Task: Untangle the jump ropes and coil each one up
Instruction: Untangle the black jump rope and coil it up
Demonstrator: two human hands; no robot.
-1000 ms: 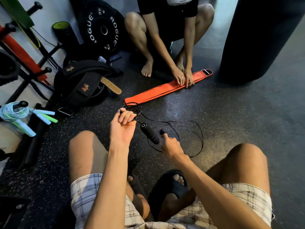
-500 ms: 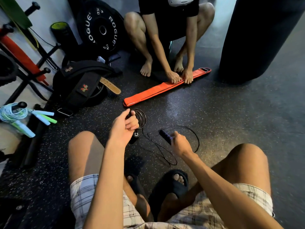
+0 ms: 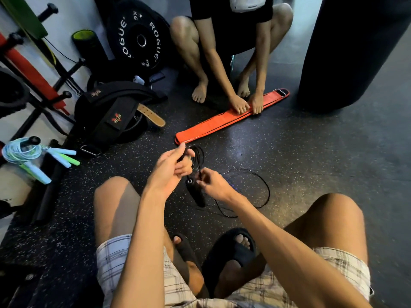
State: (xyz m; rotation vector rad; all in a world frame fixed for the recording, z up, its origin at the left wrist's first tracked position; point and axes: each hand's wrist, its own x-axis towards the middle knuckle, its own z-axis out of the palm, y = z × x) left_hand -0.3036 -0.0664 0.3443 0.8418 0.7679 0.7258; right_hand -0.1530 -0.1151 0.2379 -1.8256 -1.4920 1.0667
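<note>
Now seated on the speckled floor, knees wide apart, black slippers between them. Holding the wound part of the black jump rope up off the floor in the left hand, fingers curled round the small tight coil, forefinger stretched up along its near side. Pinching the cord just below that coil with the right hand, fingertips closed on the strand, close beside the left. One black handle dangling under both hands, metal eyelet uppermost, butt end pointing down toward the floor. Rest of the cord unwound: one wide loose loop lying flat on the floor to the right of the hands, a few strands trailing back under the right wrist. Cannot tell whether the second handle sits in the right palm. Off to the left, near the wall, a bundle of light blue and green jump ropes, coiled, with a black peg showing through the coil and the handles pointing right and down. Opposite, a second person crouched barefoot, pressing an orange belt flat on the floor just beyond the coil. Further round: a black lifting belt, a weight plate leaning at the wall, a dark punching bag at right.
</note>
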